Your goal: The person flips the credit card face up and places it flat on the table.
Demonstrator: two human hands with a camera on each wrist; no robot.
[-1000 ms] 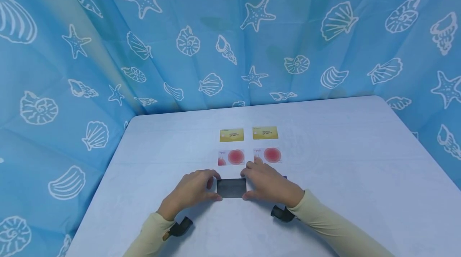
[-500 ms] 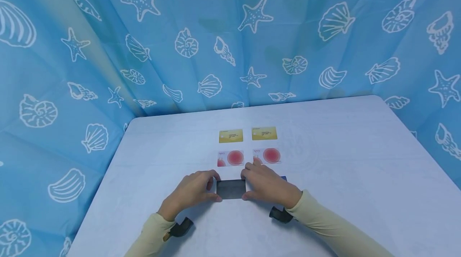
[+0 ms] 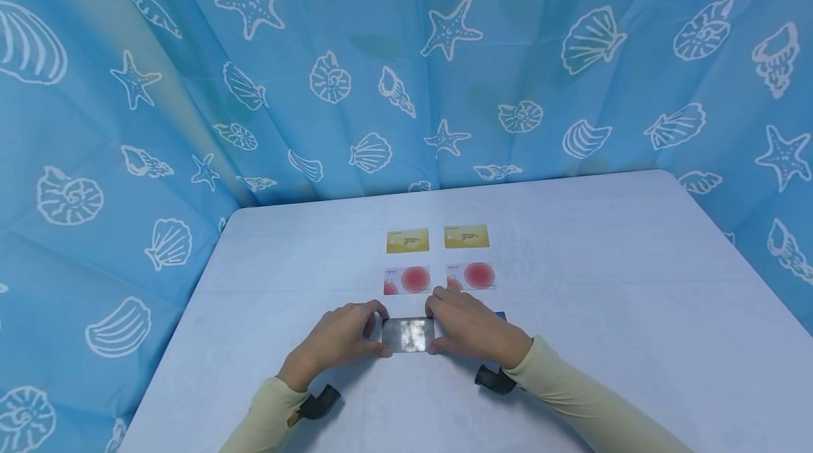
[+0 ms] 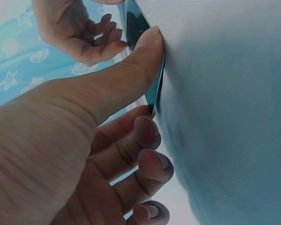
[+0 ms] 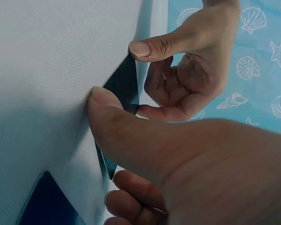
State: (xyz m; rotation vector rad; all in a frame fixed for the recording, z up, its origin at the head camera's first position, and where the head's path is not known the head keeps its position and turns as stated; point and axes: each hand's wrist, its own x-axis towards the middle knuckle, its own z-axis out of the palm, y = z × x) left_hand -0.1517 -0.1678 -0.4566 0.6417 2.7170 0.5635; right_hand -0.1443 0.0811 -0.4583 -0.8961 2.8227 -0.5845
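Observation:
A dark, glossy card [image 3: 408,335] lies crosswise between both hands low in the middle of the head view, a bright reflection on its face. My left hand [image 3: 343,333] pinches its left end, thumb at the near corner and index finger at the far one. At the right end, my right hand [image 3: 473,327] grips it the same way. Seen from the left wrist, the card [image 4: 154,89] is thin and close over the white cloth, partly covered by the left thumb. The right wrist view shows the card [image 5: 124,86] with a thumb on each end of its near edge.
Beyond the hands, two gold cards [image 3: 408,241] lie side by side, with two white cards [image 3: 406,280] bearing red circles in front of them. A blue card [image 3: 501,315] is mostly hidden under the right hand. A shell-patterned curtain [image 3: 381,86] hangs behind the table [image 3: 610,284].
A bright reflection has appeared on the dark card, which was plain dark before. Both hands keep their hold in nearly the same place; the head view has shifted slightly.

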